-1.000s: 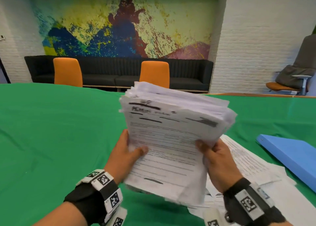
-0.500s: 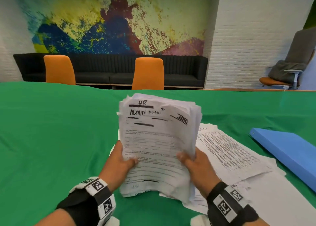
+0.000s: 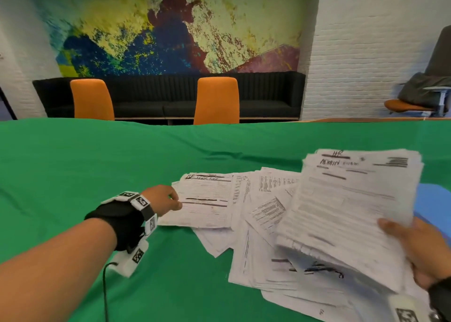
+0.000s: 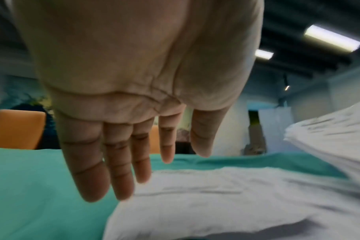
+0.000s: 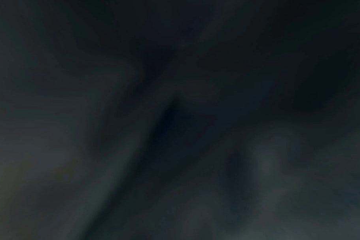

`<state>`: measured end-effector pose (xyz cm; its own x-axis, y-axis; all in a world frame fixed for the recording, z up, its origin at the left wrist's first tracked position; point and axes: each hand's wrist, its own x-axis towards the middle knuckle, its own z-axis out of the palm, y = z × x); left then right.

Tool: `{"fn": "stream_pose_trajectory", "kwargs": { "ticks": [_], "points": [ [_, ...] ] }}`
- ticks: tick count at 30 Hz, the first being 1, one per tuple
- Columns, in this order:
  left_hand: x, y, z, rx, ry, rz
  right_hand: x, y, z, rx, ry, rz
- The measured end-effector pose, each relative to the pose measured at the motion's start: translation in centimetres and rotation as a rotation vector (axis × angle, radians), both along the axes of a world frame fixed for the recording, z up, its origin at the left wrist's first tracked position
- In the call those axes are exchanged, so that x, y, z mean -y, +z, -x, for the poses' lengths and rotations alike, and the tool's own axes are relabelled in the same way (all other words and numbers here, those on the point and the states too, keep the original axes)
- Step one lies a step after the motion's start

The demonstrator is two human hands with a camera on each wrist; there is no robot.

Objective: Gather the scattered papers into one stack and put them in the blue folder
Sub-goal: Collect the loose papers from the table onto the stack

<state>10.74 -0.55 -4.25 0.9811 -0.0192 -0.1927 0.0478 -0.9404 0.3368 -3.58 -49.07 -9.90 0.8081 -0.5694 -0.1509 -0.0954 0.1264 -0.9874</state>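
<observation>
Compared with the frame 0.5 s earlier, the gathered stack is no longer held by 2 hands in front of the person. It has been shifted to the right and is now gripped by the right hand alone, thumb on the top sheet, at its near right corner. The left hand has been released from the stack and extended to the left part of the loose papers, which lie spread on the green bench.

In the head view, the left hand is seen from behind at the left edge of the nearest loose sheet; actual contact cannot be confirmed there. In the left wrist view, the fingers are shown nearly straight and slightly spread, holding nothing, with the tips just above or at the edge of the white sheet; the picture is blurred. The raised stack is visible at the right edge of that view. The right wrist view is dark and yields no detail.

The blue folder lies on the bench at the far right, largely hidden behind the raised stack. Loose papers extend beneath the stack toward the near right.
</observation>
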Motion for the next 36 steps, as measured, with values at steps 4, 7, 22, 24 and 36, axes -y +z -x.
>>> {"fn": "stream_pose_trajectory", "kwargs": {
  "ticks": [4,7,22,24,36],
  "points": [
    [0.5,-2.6,-3.9,-0.043,0.089,-0.192,-2.2,-1.0,0.2,-0.148,0.147,0.052],
    [0.9,-4.6,-6.4,-0.056,0.234,-0.104,-1.9,-2.2,-0.4,-0.206,0.181,0.128],
    [5.9,-5.5,-10.8,0.004,0.187,-0.104,-1.2,-3.1,-0.1,-0.282,0.217,-0.006],
    [6.8,-5.7,-10.9,0.041,0.167,-0.118,-1.3,-2.8,0.0,-0.283,0.222,-0.016],
    [4.3,-4.3,-11.2,0.066,0.333,0.142,-1.9,-2.2,0.3,-0.277,0.21,-0.05]
  ]
}}
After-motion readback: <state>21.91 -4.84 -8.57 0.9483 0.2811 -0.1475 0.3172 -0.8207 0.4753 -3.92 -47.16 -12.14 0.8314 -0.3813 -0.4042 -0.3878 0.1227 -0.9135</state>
